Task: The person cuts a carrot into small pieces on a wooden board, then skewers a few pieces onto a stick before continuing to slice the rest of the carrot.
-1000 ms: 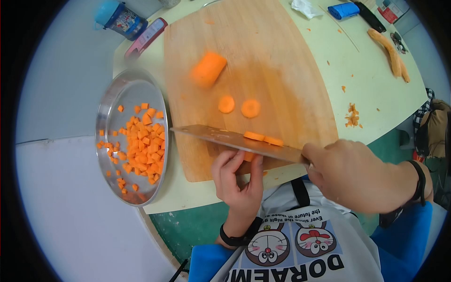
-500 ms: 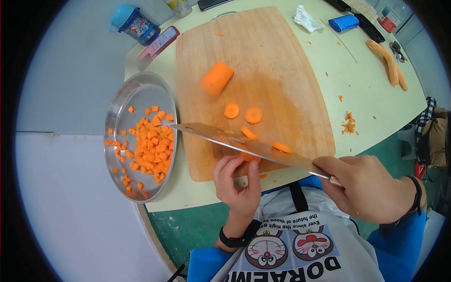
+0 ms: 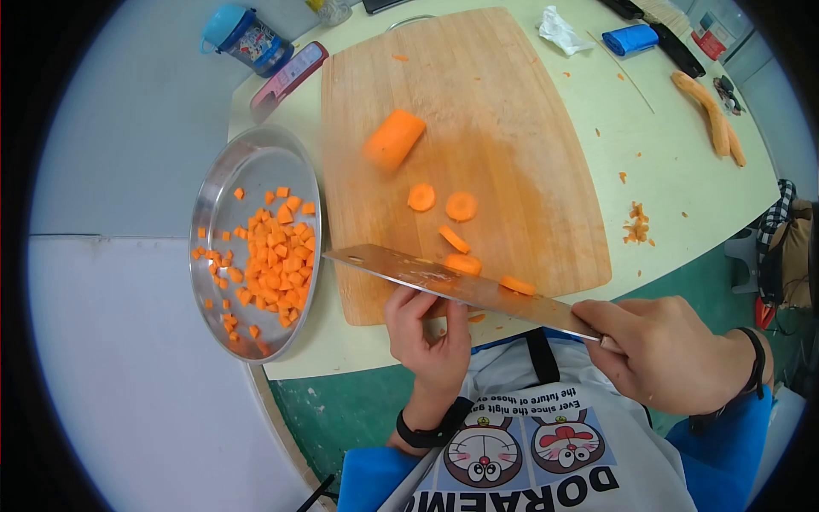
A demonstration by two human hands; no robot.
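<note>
My right hand [image 3: 670, 350] is closed round the handle of a kitchen knife [image 3: 426, 276], whose broad blade lies across the lower part of the wooden cutting board [image 3: 512, 102]. Against the near side of the blade, my left hand [image 3: 431, 341] has its fingers bent and pinched; the blade hides what is between them. Just beyond the blade rests a carrot piece [image 3: 463, 264]. Other carrot slices lie about: one round [image 3: 421, 197], another round [image 3: 461, 206], one tilted [image 3: 455, 240] and one by the blade [image 3: 517, 286]. A thick carrot chunk [image 3: 395, 139] sits farther up the board.
Left of the board stands a metal dish [image 3: 213, 162] with diced carrot [image 3: 277, 260]. A pink-handled peeler-like tool [image 3: 290, 77], a blue bottle [image 3: 247, 41], crumpled tissue [image 3: 563, 32], a blue roll [image 3: 630, 40], peeled carrots [image 3: 708, 115] and orange scraps [image 3: 636, 224] are around the table.
The knife has moved down toward me, over the spot where a carrot piece showed at my left fingertips. A carrot piece now shows beyond the blade. The slice near the handle shifted toward me.
</note>
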